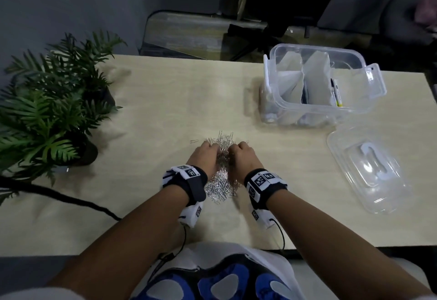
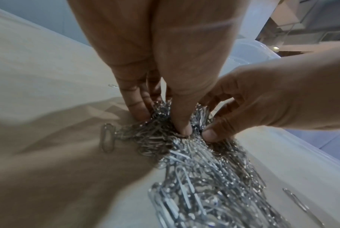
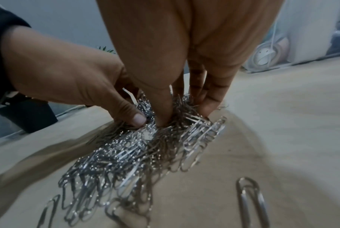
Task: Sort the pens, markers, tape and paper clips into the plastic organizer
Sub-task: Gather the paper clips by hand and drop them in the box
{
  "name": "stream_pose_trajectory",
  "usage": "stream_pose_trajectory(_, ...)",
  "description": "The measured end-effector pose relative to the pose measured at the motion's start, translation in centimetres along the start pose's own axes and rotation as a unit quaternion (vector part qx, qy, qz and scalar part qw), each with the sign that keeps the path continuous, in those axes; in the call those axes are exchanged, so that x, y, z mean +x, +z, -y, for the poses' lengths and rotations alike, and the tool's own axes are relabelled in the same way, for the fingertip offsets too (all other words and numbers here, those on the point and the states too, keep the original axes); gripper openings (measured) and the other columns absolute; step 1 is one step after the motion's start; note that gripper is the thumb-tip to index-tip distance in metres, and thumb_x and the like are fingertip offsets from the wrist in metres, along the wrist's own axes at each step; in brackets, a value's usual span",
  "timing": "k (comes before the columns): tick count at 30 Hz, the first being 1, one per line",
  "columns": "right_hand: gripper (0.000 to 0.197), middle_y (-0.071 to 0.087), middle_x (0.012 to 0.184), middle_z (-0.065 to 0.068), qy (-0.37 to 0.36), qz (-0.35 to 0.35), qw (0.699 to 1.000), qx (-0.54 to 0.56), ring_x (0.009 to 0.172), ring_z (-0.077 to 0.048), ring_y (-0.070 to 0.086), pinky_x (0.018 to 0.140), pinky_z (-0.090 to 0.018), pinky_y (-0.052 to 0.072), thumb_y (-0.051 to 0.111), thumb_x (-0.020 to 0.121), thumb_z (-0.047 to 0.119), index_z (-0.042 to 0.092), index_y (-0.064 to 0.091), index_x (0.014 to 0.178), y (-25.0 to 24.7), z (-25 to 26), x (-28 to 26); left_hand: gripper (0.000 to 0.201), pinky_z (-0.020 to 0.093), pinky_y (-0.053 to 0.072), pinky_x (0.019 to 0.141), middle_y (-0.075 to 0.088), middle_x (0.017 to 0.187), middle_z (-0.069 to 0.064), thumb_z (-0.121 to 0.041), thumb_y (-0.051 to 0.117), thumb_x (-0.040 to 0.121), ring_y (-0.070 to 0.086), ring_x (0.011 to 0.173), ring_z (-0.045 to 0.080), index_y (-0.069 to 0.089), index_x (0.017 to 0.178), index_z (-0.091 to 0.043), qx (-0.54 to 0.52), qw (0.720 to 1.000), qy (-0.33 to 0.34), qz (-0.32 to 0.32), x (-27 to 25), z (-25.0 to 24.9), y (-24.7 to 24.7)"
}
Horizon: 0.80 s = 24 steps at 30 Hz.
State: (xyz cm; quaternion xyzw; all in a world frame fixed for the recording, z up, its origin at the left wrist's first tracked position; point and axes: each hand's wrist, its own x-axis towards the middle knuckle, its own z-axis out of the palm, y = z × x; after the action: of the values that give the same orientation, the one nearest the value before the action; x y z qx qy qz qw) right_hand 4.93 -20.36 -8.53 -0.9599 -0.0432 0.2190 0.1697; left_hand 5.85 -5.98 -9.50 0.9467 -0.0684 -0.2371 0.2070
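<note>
A heap of silver paper clips [image 1: 221, 182] lies on the pale wooden table [image 1: 165, 101] in front of me. My left hand [image 1: 208, 149] and right hand [image 1: 236, 149] dig into its far end side by side. In the left wrist view my left hand [image 2: 161, 118] pinches a clump of paper clips [image 2: 204, 169] between thumb and fingers. In the right wrist view my right hand [image 3: 184, 114] grips the clips [image 3: 126, 157] the same way. The clear plastic organizer [image 1: 307, 117] stands at the far right with white dividers and a pen [image 1: 337, 92] inside.
The organizer's clear lid [image 1: 369, 169] lies upside down at the right, near the table edge. A potted green plant [image 1: 52, 101] fills the left side. A stray clip [image 1: 194, 141] lies just left of the heap, and another single clip [image 3: 251, 203] lies close to my right wrist.
</note>
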Motion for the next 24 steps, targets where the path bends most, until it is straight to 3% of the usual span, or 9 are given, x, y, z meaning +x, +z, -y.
stream_pose_trajectory(3, 0.028, 0.058, 0.105, -0.013, 0.007, -0.002, 0.999, 0.040, 0.094, -0.031, 0.060, 0.084, -0.033, 0.050, 0.066, 0.081, 0.005, 0.005, 0.063, 0.109, -0.1, -0.4, 0.2, 0.031, 0.037, 0.047, 0.089, 0.059, 0.115, 0.010, -0.015, 0.069, 0.087, 0.058, 0.105, 0.032, 0.061, 0.118, -0.015, -0.039, 0.999, -0.007, -0.016, -0.1, 0.4, 0.1)
stream_pose_trajectory(8, 0.012, 0.069, 0.086, 0.000, 0.074, -0.020, 0.987, 0.140, 0.079, -0.017, 0.063, 0.072, -0.022, 0.047, 0.071, 0.084, 0.014, 0.017, 0.071, 0.095, -1.0, -2.2, 0.6, 0.025, 0.029, 0.050, 0.081, 0.067, 0.102, 0.006, -0.014, 0.077, 0.081, 0.063, 0.088, 0.023, 0.072, 0.105, -0.019, -0.206, 0.975, -0.075, -0.036, -0.2, 1.8, -0.6)
stream_pose_trajectory(11, 0.008, 0.071, 0.078, 0.000, 0.115, 0.018, 0.960, 0.254, 0.072, -0.016, 0.063, 0.071, -0.027, 0.053, 0.076, 0.081, 0.012, 0.018, 0.074, 0.086, -1.1, -3.3, 1.0, 0.019, 0.025, 0.047, 0.074, 0.066, 0.092, 0.000, -0.015, 0.077, 0.082, 0.061, 0.081, 0.019, 0.074, 0.100, -0.021, -0.293, 0.950, -0.101, -0.037, 0.0, 2.5, -0.8)
stream_pose_trajectory(14, 0.013, 0.069, 0.069, -0.009, 0.144, 0.057, 0.901, 0.406, 0.063, -0.023, 0.067, 0.074, -0.045, 0.059, 0.074, 0.081, 0.000, 0.012, 0.069, 0.078, -1.4, -4.1, 1.1, 0.016, 0.038, 0.059, 0.068, 0.065, 0.092, 0.008, -0.004, 0.067, 0.090, 0.064, 0.074, 0.025, 0.070, 0.103, -0.013, -0.461, 0.876, -0.140, 0.007, 0.1, 2.6, -1.4)
stream_pose_trajectory(16, 0.014, 0.063, 0.075, -0.022, 0.161, 0.071, 0.843, 0.508, 0.059, -0.026, 0.067, 0.064, -0.042, 0.059, 0.063, 0.086, -0.012, 0.001, 0.062, 0.081, -2.0, -4.0, 0.7, 0.020, 0.042, 0.060, 0.067, 0.060, 0.100, 0.010, 0.001, 0.059, 0.094, 0.065, 0.078, 0.025, 0.063, 0.112, -0.008, -0.556, 0.813, -0.170, 0.040, 0.1, 2.6, -1.8)
stream_pose_trajectory(18, 0.013, 0.057, 0.085, -0.026, 0.169, 0.079, 0.795, 0.577, 0.064, -0.032, 0.068, 0.055, -0.036, 0.060, 0.058, 0.088, -0.014, -0.001, 0.059, 0.086, -2.4, -3.7, 0.3, 0.023, 0.037, 0.060, 0.060, 0.056, 0.105, 0.012, 0.004, 0.054, 0.095, 0.064, 0.080, 0.024, 0.061, 0.116, -0.005, -0.606, 0.772, -0.180, 0.062, 0.2, 2.6, -2.0)
stream_pose_trajectory(22, 0.014, 0.066, 0.090, -0.020, 0.177, 0.114, 0.739, 0.641, 0.070, -0.026, 0.072, 0.061, -0.031, 0.061, 0.052, 0.092, -0.012, -0.004, 0.058, 0.102, -2.5, -3.6, 0.0, 0.021, 0.035, 0.060, 0.058, 0.060, 0.097, 0.017, 0.007, 0.050, 0.094, 0.066, 0.074, 0.028, 0.061, 0.111, 0.001, -0.669, 0.710, -0.196, 0.098, 0.3, 2.5, -2.2)
stream_pose_trajectory(24, 0.017, 0.067, 0.089, -0.018, 0.183, 0.127, 0.701, 0.677, 0.072, -0.024, 0.072, 0.062, -0.029, 0.060, 0.047, 0.093, -0.014, -0.003, 0.058, 0.101, -2.7, -3.4, 0.0, 0.019, 0.035, 0.060, 0.060, 0.063, 0.091, 0.016, -0.001, 0.053, 0.095, 0.066, 0.072, 0.026, 0.060, 0.112, 0.002, -0.690, 0.687, -0.195, 0.115, 0.3, 2.3, -2.4)
